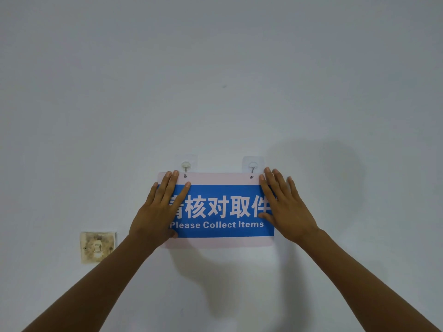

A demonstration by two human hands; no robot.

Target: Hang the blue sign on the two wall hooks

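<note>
Blue sign [217, 209] held flat on the wall, under two hooks [186, 166].
Left hand [158, 212] and right hand [285, 207] press its ends, fingers spread; it looks light, stiff, best held by its edges.

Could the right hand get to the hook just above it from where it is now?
Probably yes. The right hand lies flat on the blue sign, its fingertips right beside the right hook, with only bare wall between them.
</note>
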